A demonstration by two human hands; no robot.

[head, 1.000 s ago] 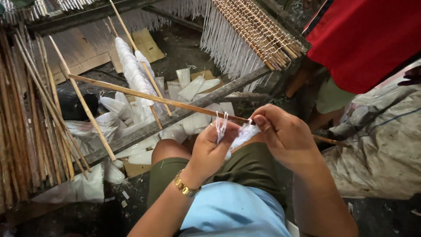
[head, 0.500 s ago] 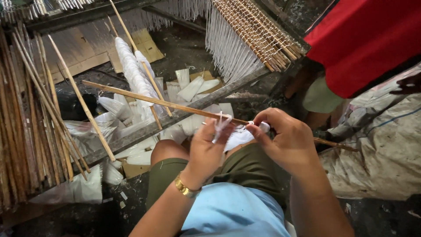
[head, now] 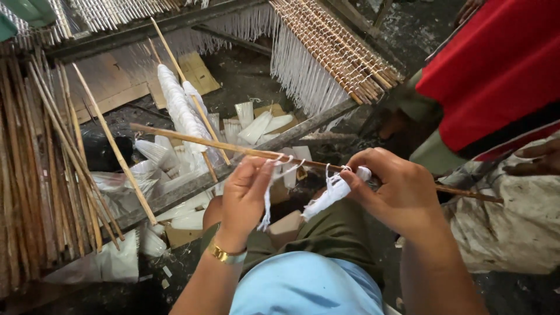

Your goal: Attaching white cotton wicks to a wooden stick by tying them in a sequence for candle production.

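Note:
A long thin bamboo stick (head: pixel 192 140) runs across in front of me, from upper left to lower right. My left hand (head: pixel 245 195) pinches the stick near its middle, with a loop of white string (head: pixel 267 201) hanging down from its fingers. My right hand (head: pixel 391 189) grips the stick further right and holds a small bundle of white thread (head: pixel 326 195) that trails toward my lap. A gold bracelet (head: pixel 224 255) sits on my left wrist.
A stack of bamboo sticks (head: pixel 35 175) lies at the left. A mat of tied sticks with a white fringe (head: pixel 332 58) hangs at the upper middle. White thread bundles (head: pixel 181 111) lie on the ground. A person in red (head: pixel 496 70) sits at the right.
My hands have moved apart along the stick. The right hand has drawn the white thread bundle to the right, and a string loop now hangs from the left hand.

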